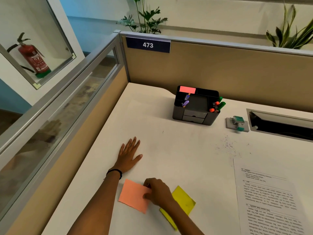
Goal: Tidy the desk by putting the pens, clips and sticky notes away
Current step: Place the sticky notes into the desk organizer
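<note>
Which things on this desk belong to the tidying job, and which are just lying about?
Job:
square orange sticky note, under right hand
square yellow sticky notes
black plastic desk organiser
green marker pens

Lying about:
printed white paper sheet
grey stamp pad

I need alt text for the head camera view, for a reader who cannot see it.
A person's right hand pinches the edge of an orange sticky note on a white desk, beside a yellow sticky note. The left hand lies flat; a black organizer holds pens farther back.
</note>
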{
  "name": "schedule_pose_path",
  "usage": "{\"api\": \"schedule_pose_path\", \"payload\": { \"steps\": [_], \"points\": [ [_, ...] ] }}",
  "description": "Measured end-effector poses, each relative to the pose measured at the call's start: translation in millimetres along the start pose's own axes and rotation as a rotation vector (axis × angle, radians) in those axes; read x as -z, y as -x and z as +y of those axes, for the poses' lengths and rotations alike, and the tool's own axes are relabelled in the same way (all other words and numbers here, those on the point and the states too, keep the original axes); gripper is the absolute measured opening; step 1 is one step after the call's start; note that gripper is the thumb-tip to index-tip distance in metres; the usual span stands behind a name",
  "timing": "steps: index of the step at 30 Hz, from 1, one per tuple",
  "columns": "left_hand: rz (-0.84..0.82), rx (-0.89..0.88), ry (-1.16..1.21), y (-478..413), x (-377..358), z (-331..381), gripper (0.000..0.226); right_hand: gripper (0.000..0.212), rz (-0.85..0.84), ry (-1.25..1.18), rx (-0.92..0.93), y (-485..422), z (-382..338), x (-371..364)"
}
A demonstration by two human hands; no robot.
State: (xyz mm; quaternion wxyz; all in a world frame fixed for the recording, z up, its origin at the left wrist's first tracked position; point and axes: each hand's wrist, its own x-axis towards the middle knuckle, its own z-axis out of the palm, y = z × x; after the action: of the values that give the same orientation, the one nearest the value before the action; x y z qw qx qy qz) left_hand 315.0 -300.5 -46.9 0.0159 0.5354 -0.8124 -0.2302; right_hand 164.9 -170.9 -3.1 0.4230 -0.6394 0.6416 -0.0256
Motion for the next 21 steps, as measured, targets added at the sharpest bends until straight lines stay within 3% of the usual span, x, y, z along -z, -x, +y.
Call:
{"api": "schedule_pose_path", "payload": {
  "steps": [5,8,11,17,21],
  "points": [
    [0.092,0.03,-0.045,-1.5,-11.2,-1.0,0.067,0.026,0.154,-0.185,-0.032,-1.8,27.5,60.4],
    [0.188,0.019,-0.059,1.9,-18.2,1.9,0.079,0.016,0.303,-0.293,0.002,-0.2,39.3,105.5],
    [0.25,0.013,-0.057,2.9,-21.9,3.0,0.082,0.011,0.544,-0.341,0.072,1.0,45.2,151.4],
    [0.279,0.01,-0.024,1.7,-21.5,5.1,0.078,0.02,1.071,-0.313,0.249,-16.5,44.1,236.9],
    [0.296,0.012,-0.013,0.7,-22.1,4.7,0.077,0.022,1.279,-0.325,0.242,-53.9,40.8,279.2]
  ]
}}
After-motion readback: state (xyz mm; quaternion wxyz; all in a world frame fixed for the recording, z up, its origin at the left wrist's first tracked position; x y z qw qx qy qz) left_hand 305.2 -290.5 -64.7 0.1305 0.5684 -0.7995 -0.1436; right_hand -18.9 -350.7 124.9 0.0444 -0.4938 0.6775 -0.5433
